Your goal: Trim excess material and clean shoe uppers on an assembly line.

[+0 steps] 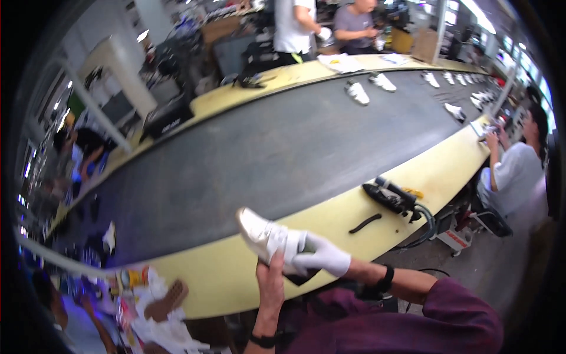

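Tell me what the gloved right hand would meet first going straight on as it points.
The white shoe; the gloved right hand seems to touch it, though depth is unclear.

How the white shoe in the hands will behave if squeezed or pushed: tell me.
The white shoe is likely fairly firm at the toe, which holds its rounded shape without visible sagging. Set down and pushed, it would probably slide rather than roll, given its long, low form.
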Demonstrator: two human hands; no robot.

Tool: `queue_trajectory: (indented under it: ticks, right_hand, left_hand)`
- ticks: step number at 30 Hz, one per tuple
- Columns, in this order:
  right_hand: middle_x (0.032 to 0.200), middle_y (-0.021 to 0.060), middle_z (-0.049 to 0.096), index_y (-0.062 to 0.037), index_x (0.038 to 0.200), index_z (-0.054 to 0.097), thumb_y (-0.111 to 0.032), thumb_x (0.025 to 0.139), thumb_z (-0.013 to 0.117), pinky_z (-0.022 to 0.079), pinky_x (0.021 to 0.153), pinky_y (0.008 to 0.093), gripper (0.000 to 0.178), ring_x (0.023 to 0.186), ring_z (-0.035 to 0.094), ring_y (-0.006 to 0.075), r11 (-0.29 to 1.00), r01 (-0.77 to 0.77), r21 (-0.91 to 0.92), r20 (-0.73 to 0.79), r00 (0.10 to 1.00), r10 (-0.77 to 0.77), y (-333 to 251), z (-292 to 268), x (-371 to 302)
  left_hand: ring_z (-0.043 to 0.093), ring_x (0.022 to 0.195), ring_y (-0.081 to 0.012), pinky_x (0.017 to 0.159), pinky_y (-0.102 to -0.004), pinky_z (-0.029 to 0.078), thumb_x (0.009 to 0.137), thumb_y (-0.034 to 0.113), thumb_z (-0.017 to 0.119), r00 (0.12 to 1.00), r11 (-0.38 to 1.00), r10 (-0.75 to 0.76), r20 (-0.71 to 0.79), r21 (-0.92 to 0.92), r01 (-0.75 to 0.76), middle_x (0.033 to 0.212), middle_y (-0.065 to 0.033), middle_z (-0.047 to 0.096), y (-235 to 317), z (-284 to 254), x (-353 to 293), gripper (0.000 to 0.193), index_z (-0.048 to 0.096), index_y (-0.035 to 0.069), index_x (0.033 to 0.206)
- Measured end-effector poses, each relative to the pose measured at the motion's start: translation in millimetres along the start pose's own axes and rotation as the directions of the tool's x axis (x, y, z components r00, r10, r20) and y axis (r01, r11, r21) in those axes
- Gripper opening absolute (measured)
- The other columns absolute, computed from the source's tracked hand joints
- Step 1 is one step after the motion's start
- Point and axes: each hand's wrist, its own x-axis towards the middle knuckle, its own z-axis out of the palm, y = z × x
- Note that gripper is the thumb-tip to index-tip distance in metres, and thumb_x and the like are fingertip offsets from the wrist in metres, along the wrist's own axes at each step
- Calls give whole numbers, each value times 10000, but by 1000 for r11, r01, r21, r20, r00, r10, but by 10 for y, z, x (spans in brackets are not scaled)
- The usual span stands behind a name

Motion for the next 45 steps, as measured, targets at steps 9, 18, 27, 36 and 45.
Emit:
queue_trajectory:
  ticks: [9, 18, 27, 36, 45]
  right_hand:
    - [1243, 209, 694, 34, 1349, 593, -304, 861, 886, 565, 997, 431, 661, 1153, 703, 336, 928, 9, -371, -358, 921, -152, 348, 47, 38]
    - [1441, 308, 523, 54, 1467, 429, -202, 773, 877, 512, 1071, 532, 865, 1268, 581, 517, 491, 214, -845, 32, 936, -352, 766, 385, -229]
    - [1484, 223, 612, -36, 1526, 546, -272, 981, 757, 534, 1087, 467, 630, 1298, 639, 423, 724, 91, -683, -2, 992, -126, 1131, 98, -295]
    - [1301, 176, 762, -46, 1376, 701, -309, 1052, 683, 566, 1058, 414, 417, 1195, 728, 352, 786, -175, -594, -220, 974, 50, 1063, -312, -510]
    - [1244, 162, 781, -74, 1313, 747, -329, 1034, 705, 580, 1025, 413, 381, 1152, 746, 337, 691, -290, -663, -328, 941, 80, 1219, -459, -578]
  left_hand:
    - [569, 1358, -241, 1145, -380, 460, 1133, 425, 610, 977, 977, -202, 68, 81, 196, 1520, -147, 553, -210, -127, -32, 718, 370, -46, 1619]
    - [683, 1219, -286, 1044, -453, 573, 1020, 329, 787, 856, 849, -514, -53, -171, 499, 1355, -142, 665, -868, -613, -230, 640, 519, 6, 1503]
    - [711, 1186, -282, 1013, -493, 604, 1081, 274, 575, 764, 770, -626, -158, -280, 573, 1285, -137, 711, -518, -1209, -238, 441, 566, 18, 1440]
    - [766, 974, -279, 871, -444, 639, 966, 267, 716, 854, 868, -494, -166, -148, 473, 1099, -88, 766, 336, -2799, 1784, 364, 680, 61, 1263]
    - [727, 1151, -375, 972, -480, 569, 889, 238, 856, 715, 795, 290, -636, 576, 190, 1295, -239, 715, -570, -5957, 2477, 647, 607, -90, 1387]
